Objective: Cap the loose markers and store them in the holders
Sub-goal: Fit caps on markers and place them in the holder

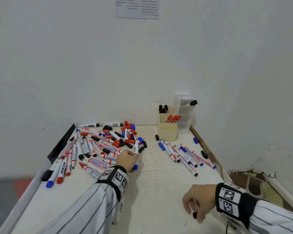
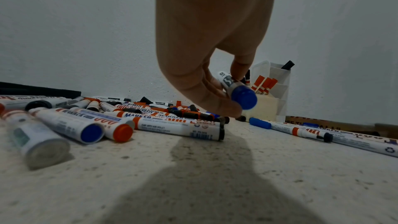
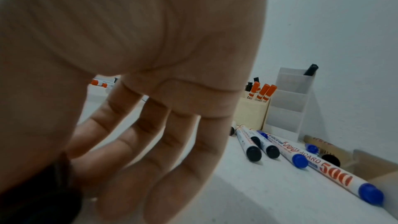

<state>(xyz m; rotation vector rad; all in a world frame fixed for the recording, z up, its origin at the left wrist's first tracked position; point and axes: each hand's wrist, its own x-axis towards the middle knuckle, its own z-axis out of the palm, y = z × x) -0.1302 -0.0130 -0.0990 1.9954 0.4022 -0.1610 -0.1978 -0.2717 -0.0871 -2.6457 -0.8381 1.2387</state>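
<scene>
Left heap of loose markers and caps (image 1: pixel 107 146) sprawls over the worktop (image 1: pixel 156 186), unsorted. Left hand (image 1: pixel 126 160) pinches a blue-ended marker (image 2: pixel 238 91) at the heap's edge, tip pointing away, probably lifted clear for capping. Right hand (image 1: pixel 197 204) hovers low near the front, fingers curled on a small black cap (image 1: pixel 194 215), likely ready to press on. Far right, a second row of markers (image 1: pixel 184 155) lies near the cream holder (image 1: pixel 167 130) and clear holder (image 1: pixel 184 115), both partly filled.

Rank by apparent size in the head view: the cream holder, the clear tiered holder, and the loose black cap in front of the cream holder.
1. Clear tiered holder and cream holder: look about alike, so unranked.
2. Loose black cap: plainly smallest.
</scene>
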